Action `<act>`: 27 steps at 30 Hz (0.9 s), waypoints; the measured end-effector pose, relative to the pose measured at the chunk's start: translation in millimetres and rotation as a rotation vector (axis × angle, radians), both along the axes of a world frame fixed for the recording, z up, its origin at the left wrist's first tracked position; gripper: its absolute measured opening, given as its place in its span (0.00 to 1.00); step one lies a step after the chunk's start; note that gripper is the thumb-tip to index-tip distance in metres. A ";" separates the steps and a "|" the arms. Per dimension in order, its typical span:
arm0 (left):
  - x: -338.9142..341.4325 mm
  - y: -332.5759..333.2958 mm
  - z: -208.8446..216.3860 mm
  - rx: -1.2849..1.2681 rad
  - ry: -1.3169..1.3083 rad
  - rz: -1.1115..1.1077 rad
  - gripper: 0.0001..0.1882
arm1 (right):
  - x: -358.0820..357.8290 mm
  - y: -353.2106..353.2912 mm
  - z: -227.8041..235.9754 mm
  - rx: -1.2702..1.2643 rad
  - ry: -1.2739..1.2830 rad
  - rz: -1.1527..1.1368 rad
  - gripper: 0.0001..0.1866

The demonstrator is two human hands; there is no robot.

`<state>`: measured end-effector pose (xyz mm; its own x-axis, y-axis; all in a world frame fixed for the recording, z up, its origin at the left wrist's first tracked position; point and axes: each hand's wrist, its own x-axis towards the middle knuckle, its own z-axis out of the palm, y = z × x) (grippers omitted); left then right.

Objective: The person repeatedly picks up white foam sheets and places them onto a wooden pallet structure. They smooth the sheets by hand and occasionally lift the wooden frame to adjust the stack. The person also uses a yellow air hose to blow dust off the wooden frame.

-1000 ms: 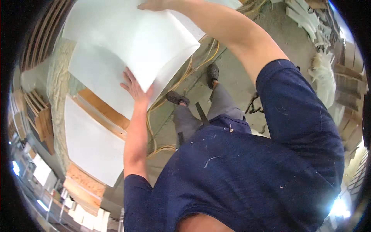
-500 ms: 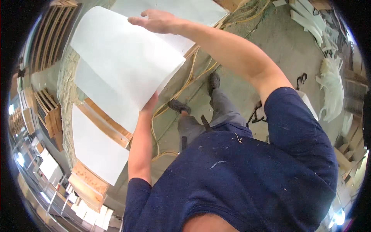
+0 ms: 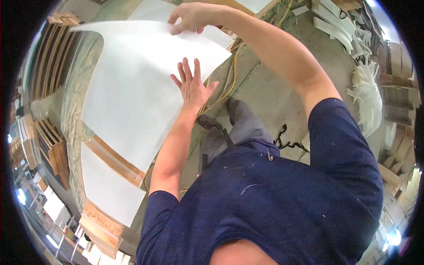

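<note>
Timber blocks (image 3: pixel 104 229) are seen at the near left, just beside a smaller white panel (image 3: pixel 110 183). Beyond that panel, a wooden strip (image 3: pixel 115 160) is left showing along the near edge of a large white sheet (image 3: pixel 126 106), which is spread across the left and middle. Over the sheet's right edge the left hand (image 3: pixel 193 88) is held palm down, its fingers spread wide and nothing gripped; whether the sheet is pressed cannot be told. Along that side, yellow cords (image 3: pixel 234 73) are strung over a concrete floor (image 3: pixel 274 99), by which the sheet is parted from a heap of white strips (image 3: pixel 369 99) at the right. Farther off, the right hand (image 3: pixel 189 18) is held at the sheet's far part, fingers bent and thumb set apart from them; whether an edge is pinched cannot be told. The far edge is raised and bowed, its left corner being pointed toward slatted wooden frames (image 3: pixel 53 59), in whose dark gaps nothing can be made out clearly.
</note>
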<state>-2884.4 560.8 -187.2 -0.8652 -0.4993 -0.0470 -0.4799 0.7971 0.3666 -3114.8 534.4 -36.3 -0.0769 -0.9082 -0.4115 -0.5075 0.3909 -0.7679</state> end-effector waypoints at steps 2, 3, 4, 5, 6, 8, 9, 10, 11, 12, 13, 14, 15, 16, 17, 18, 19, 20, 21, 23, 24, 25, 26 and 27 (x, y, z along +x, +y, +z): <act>-17.4 5.2 -6.1 -0.044 0.041 -0.016 0.54 | -37.2 -7.9 -44.3 -0.065 0.048 -0.097 0.28; -22.6 5.8 -11.4 -0.068 0.052 -0.009 0.52 | -46.0 -7.2 -52.9 -0.061 0.028 -0.118 0.26; -27.9 4.2 -16.7 -0.106 0.033 -0.040 0.50 | -56.8 -4.8 -61.0 -0.057 0.009 -0.138 0.24; -33.6 2.1 -21.8 -0.143 0.013 -0.070 0.48 | -66.7 -4.7 -69.3 -0.053 -0.009 -0.156 0.22; -44.7 1.4 -26.0 -0.181 -0.006 -0.108 0.46 | -79.6 -4.4 -86.8 -0.045 -0.048 -0.124 0.24; -67.6 1.0 -24.0 -0.154 -0.002 -0.137 0.41 | -109.3 -6.8 -125.1 -0.033 -0.122 -0.072 0.27; -69.0 2.2 -26.7 -0.145 -0.005 -0.144 0.40 | -110.9 -8.6 -130.3 -0.055 -0.204 -0.151 0.22; -70.5 4.4 -28.5 -0.134 -0.008 -0.154 0.40 | -113.1 -9.4 -142.9 -0.056 -0.215 -0.116 0.22; -66.8 10.4 -26.8 -0.080 -0.045 -0.151 0.38 | -113.9 -8.4 -155.8 -0.059 -0.225 -0.084 0.22; -69.9 9.2 -27.1 -0.068 -0.087 -0.150 0.38 | -122.1 -11.6 -162.5 -0.073 -0.220 -0.047 0.21; -66.9 8.3 -31.7 -0.051 -0.131 -0.145 0.38 | -122.2 -9.8 -159.0 -0.033 -0.257 -0.049 0.20; -64.5 7.1 -36.4 -0.033 -0.175 -0.142 0.37 | -123.2 -11.3 -160.2 -0.021 -0.252 -0.038 0.20; -63.9 7.0 -40.1 -0.015 -0.161 -0.142 0.37 | -124.0 -13.9 -163.2 -0.009 -0.244 -0.025 0.20; -63.0 6.7 -43.9 0.003 -0.146 -0.143 0.37 | -125.9 -14.6 -166.3 0.003 -0.237 -0.014 0.20; -61.8 7.5 -48.0 0.022 -0.132 -0.145 0.36 | -129.1 -13.5 -169.6 -0.014 -0.206 0.024 0.20; -65.5 8.6 -48.2 0.021 -0.135 -0.151 0.36 | -133.5 -12.2 -179.7 -0.040 -0.199 0.013 0.20; -68.5 9.8 -48.5 0.019 -0.138 -0.158 0.36 | -135.7 -10.0 -190.0 -0.066 -0.192 0.001 0.19; -70.7 10.5 -48.4 0.018 -0.141 -0.166 0.36 | -138.8 -8.8 -200.0 -0.092 -0.185 -0.012 0.19; -71.8 12.0 -49.3 0.011 -0.155 -0.155 0.36 | -140.2 -7.7 -198.3 -0.097 -0.150 -0.014 0.19; -72.1 14.5 -50.1 -0.002 -0.184 -0.132 0.35 | -138.2 -2.6 -195.6 -0.107 -0.081 -0.015 0.19; -75.6 12.8 -48.6 -0.014 -0.192 -0.144 0.33 | -140.1 -3.4 -195.8 -0.093 -0.045 -0.004 0.19; -78.5 10.9 -46.7 -0.026 -0.201 -0.153 0.32 | -140.5 -5.0 -197.2 -0.080 -0.009 0.011 0.19; -80.4 9.5 -44.6 -0.037 -0.209 -0.158 0.31 | -139.7 -7.5 -199.3 -0.066 0.027 0.030 0.19; -81.3 7.4 -41.2 -0.018 -0.194 -0.152 0.30 | -136.9 -17.0 -200.9 -0.014 -0.024 0.062 0.20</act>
<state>-2965.7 568.2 -228.4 -0.9060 -0.3665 -0.2116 -0.4141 0.8710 0.2643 -3251.7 517.4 -237.2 -0.0101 -0.9165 -0.3999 -0.5117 0.3483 -0.7854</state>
